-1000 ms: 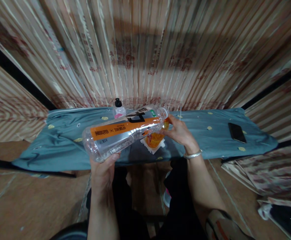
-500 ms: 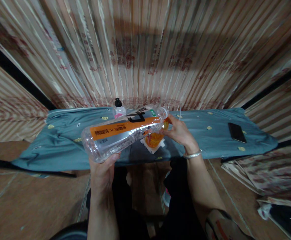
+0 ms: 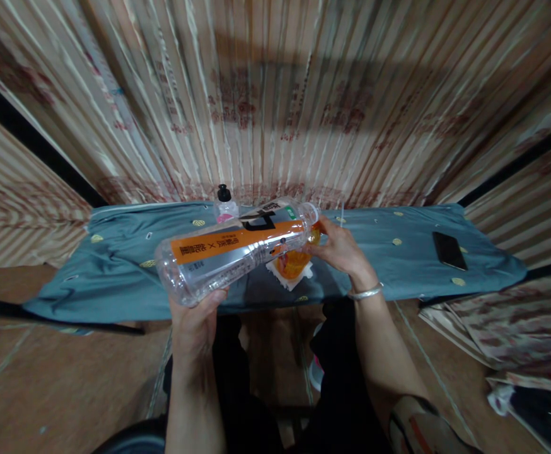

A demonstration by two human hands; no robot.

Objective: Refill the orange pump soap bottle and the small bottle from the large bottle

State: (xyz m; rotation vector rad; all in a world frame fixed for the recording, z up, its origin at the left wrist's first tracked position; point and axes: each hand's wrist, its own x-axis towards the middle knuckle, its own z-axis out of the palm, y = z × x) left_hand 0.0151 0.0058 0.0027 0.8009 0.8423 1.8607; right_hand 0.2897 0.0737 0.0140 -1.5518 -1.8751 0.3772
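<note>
A large clear plastic bottle (image 3: 231,251) with an orange and black label lies tilted on its side in the air above a blue cloth-covered table (image 3: 115,271). My left hand (image 3: 195,321) grips the bottle's base from below. Close against the bottle's neck, my right hand (image 3: 339,249) has its fingers closed around the mouth end; a silver bracelet sits on that wrist. Under the neck, an orange object (image 3: 292,263) rests on a white paper.
A small bottle with a black cap (image 3: 224,205) stands at the table's back edge. A black phone (image 3: 448,250) lies on the right of the table. Striped curtain fabric hangs behind. Patterned cloth lies heaped on the floor at right (image 3: 502,328).
</note>
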